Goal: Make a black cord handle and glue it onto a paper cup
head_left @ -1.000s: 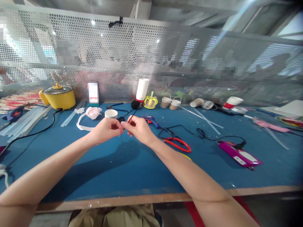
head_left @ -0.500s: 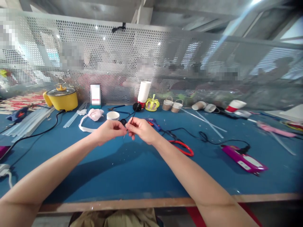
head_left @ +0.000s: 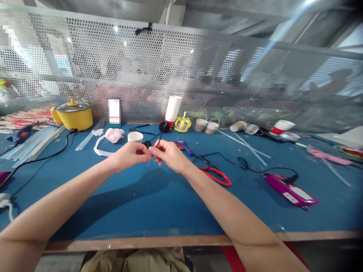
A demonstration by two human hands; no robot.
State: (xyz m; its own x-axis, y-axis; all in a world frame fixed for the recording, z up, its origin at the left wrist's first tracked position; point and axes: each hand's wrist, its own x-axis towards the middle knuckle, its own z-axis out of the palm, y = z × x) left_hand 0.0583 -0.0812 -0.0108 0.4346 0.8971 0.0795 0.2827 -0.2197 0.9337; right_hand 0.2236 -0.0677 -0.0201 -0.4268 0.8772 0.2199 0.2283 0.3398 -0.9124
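My left hand [head_left: 132,155] and my right hand [head_left: 167,154] meet at the fingertips above the blue table [head_left: 159,211]. Each has its fingers pinched. A thin black cord [head_left: 161,136] rises from between the right fingers; what the left fingertips pinch is too small to name. Just behind my hands are a white tape roll [head_left: 135,137] and, to its left, a pale pink fabric rose [head_left: 114,135] on a white band. Partly behind my right hand lies a blue glue gun [head_left: 183,148].
A yellow pot [head_left: 74,116] and clear glue sticks [head_left: 35,143] are at the left. Stacked white cups [head_left: 173,108] and a yellow crown [head_left: 182,123] stand at the back. Red handles [head_left: 217,177] and a purple power strip [head_left: 292,190] lie right, with black cables.
The view has shifted very slightly. Both hands keep nearly the same pinched pose, fingertips together.
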